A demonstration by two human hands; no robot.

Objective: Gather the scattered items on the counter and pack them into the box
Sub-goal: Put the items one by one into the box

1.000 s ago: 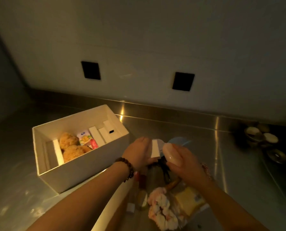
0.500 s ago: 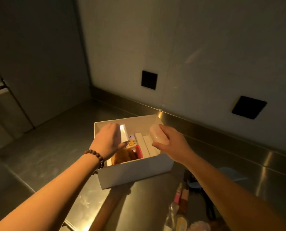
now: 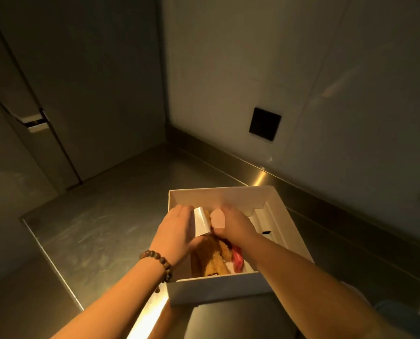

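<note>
Box (image 3: 218,286) — golden-brown items (image 3: 212,261), perhaps pastries, under both hands (image 3: 205,225).

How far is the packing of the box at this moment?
Done: orange-brown fuzzy items and a red item already lie in the white box. In hand: the left hand holds a small white box, the right hand a pale pink oval piece, both over the box. Left: releasing them; other counter items are out of view.

Two bare forearms reach forward from the bottom edge, hands close together, backs up. The left hand (image 3: 175,231), a bead bracelet (image 3: 160,264) on its wrist, pinches something between thumb and fingers. The right hand (image 3: 234,226) grips something with curled fingers.
</note>
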